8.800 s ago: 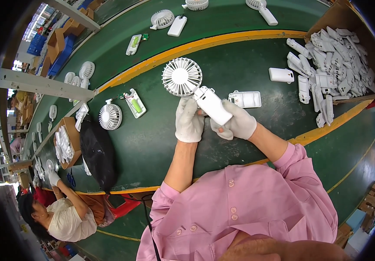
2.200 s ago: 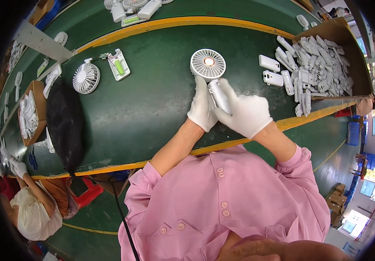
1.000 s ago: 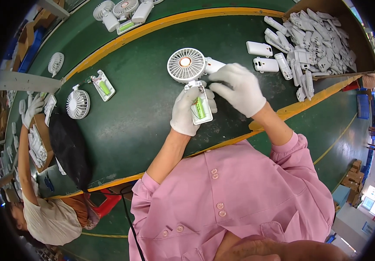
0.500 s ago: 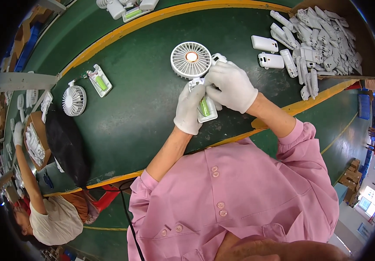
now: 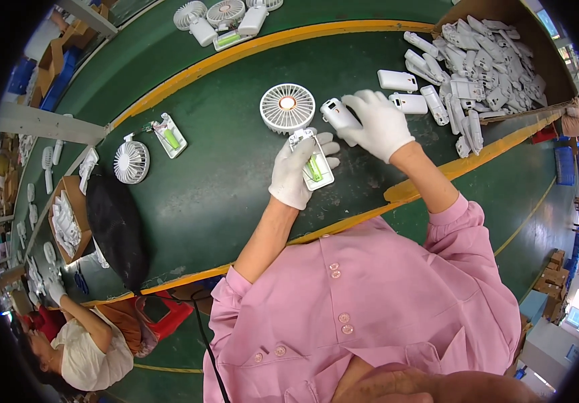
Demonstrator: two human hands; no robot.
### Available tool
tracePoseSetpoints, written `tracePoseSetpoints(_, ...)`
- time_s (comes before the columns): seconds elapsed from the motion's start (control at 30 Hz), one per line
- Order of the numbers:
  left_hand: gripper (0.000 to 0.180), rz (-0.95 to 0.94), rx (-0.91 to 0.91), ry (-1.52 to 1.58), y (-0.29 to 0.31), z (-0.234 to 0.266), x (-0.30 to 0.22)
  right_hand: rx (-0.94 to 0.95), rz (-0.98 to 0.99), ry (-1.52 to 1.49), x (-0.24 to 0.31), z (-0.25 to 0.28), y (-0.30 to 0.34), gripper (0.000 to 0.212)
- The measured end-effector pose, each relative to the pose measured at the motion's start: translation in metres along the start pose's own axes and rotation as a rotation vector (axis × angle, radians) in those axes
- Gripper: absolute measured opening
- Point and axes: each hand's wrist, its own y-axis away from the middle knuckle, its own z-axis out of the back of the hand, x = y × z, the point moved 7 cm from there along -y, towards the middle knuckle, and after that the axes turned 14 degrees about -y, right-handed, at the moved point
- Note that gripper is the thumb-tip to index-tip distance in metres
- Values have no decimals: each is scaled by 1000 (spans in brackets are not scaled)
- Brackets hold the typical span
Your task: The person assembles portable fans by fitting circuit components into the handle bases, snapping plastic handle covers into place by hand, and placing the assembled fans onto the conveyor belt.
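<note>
one fan [image 5: 287, 107]: upper centre, handle [image 5: 325, 176] uncovered
my left hand [image 5: 292, 176]: thumb pressing handle, fingers loosely spread
my right hand [image 5: 382, 126]: half-curled, pinching white cover [image 5: 338, 116]
risk: tilting might spill the green battery [image 5: 314, 168]

The left hand [image 5: 291, 173] holds an open-handled white fan [image 5: 287, 103], the right hand [image 5: 382, 127] a white cover [image 5: 339, 115].

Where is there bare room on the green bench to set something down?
The widest bare patch of bench lies between the black bag and the left hand; another lies beyond the held fan, up to the yellow strip. The right end is crowded: white covers spill from a carton.
</note>
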Motion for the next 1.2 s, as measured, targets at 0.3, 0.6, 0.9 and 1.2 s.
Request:
tracePoseSetpoints(0.3, 15, 2, -124, -160, -3, -2, 1, 102, -338, -606, -22, -16, 3, 54)
tracePoseSetpoints(0.6, 24, -103, -248, -233, -22, 7, 14, 238, -80, -426, 44, -10, 15, 54)
tracePoseSetpoints(0.9, 24, -176, -265, -229, -27, 12, 13, 314, -82, -268, 63, 16, 9, 64)
tracePoseSetpoints(1.2, 22, -195, -325, -552, -22, 8, 8, 620, -42, 60, 95, 9, -6, 69)
